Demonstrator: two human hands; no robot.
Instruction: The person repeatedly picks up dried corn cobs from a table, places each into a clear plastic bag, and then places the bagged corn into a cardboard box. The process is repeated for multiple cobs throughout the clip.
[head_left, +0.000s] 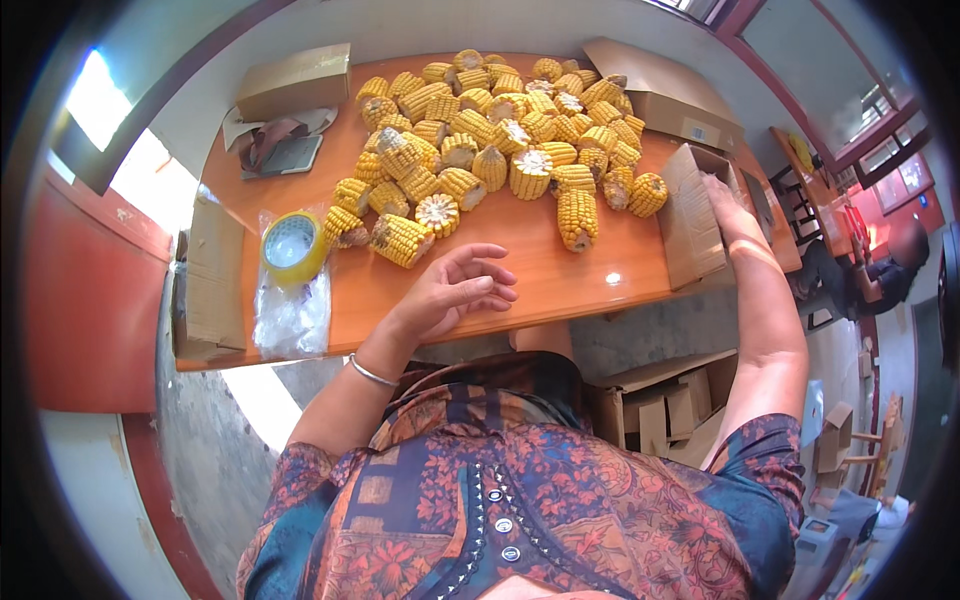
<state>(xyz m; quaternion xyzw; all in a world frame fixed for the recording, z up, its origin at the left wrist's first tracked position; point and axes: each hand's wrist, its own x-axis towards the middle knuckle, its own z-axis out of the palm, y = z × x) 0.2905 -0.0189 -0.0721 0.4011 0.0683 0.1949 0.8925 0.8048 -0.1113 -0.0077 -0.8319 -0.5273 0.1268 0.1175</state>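
Note:
A heap of cut dried corn cob pieces covers the back and middle of the orange wooden table. My left hand hovers at the table's front edge, palm inward, fingers apart and holding nothing. Nearest to it is a corn piece lying at the heap's front. My right hand reaches into an open cardboard box at the table's right side. Its fingers are hidden by the box, so whether they grip anything does not show. One corn piece lies just left of that box.
Yellow-edged tape rests on clear plastic bags at left, beside a cardboard box. More boxes stand back left and back right. Below the table edge, an open carton holds cardboard. Another person sits far right.

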